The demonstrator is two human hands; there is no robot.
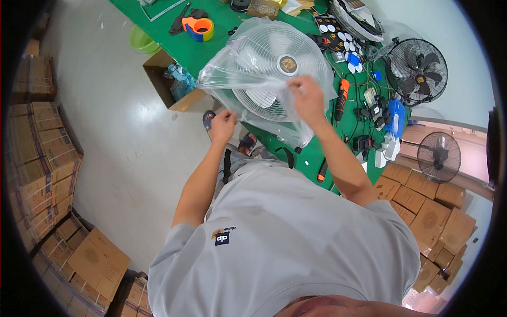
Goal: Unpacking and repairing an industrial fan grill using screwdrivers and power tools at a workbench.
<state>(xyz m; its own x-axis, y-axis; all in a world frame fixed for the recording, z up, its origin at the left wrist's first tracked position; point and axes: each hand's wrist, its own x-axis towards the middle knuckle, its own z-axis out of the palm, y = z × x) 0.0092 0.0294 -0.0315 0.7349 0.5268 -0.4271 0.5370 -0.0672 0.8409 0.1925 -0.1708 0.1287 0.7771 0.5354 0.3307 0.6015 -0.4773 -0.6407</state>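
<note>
A round white wire fan grille (311, 55) with a gold-and-black centre badge lies on the green table, with pale fan blades showing through it. Clear plastic bag (222, 68) material is draped over and around the grille, its loose near edge hanging past the table's front. My right hand (307, 98) pinches the bag just below the badge, over the near part of the grille. At the bag's lower left edge, my left hand (224, 126) has its fingers closed on the plastic, close to the table's corner.
An orange-and-blue tape dispenser (198, 29) sits on the green table (158, 26) at far left. On the right are an orange-and-black power tool (343, 95), cables and small boxes. A carton (163, 84) and green bin (141, 39) stand below; a black fan (417, 71) stands beyond.
</note>
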